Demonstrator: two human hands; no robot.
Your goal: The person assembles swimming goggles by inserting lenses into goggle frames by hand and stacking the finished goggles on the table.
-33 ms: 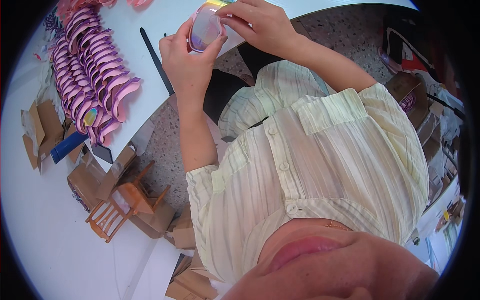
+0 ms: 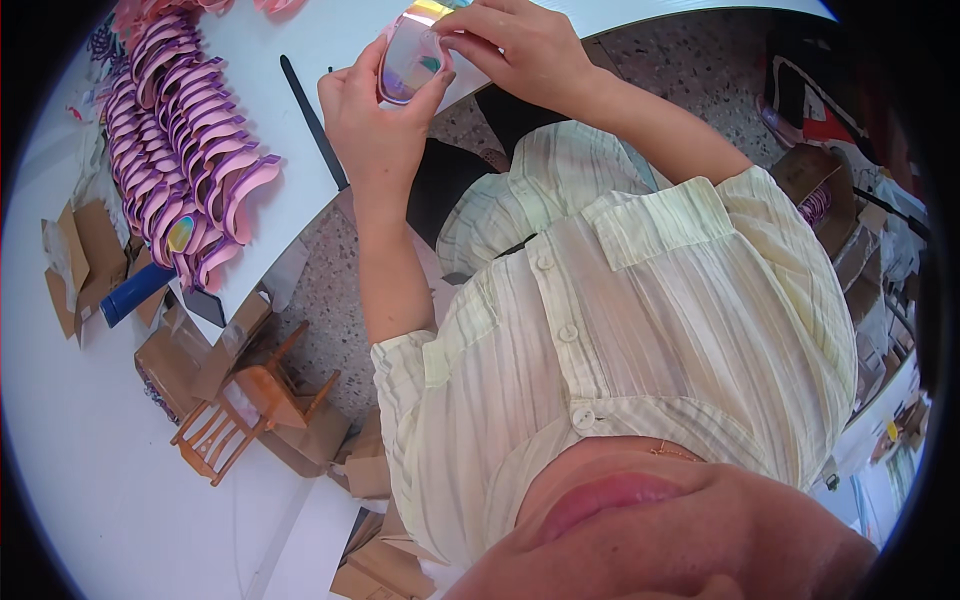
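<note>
A curved, see-through goggle lens [image 2: 408, 62] with a rainbow sheen and a pinkish-purple rim is held up over the table's near edge. My left hand [image 2: 378, 125] grips its left and lower rim between thumb and fingers. On the far right side of the lens, my right hand [image 2: 520, 48] is closed, thumb and forefinger pinched together at the edge. Whether a thin film sits in that pinch is too small to tell. Left of my hands, long rows of nested pink and purple curved goggle frames [image 2: 205, 130] lie on the white table [image 2: 270, 180].
A thin black strip [image 2: 312, 120] lies beside my left hand. At the table's left corner are a phone [image 2: 205, 307], a blue cylinder [image 2: 135, 295] and a small iridescent lens [image 2: 181, 234]. A wooden chair [image 2: 265, 395] and open cardboard boxes [image 2: 190, 350] stand below.
The lens has tilted very slightly and its colour reflections have shifted. Both hands keep their places on it.
</note>
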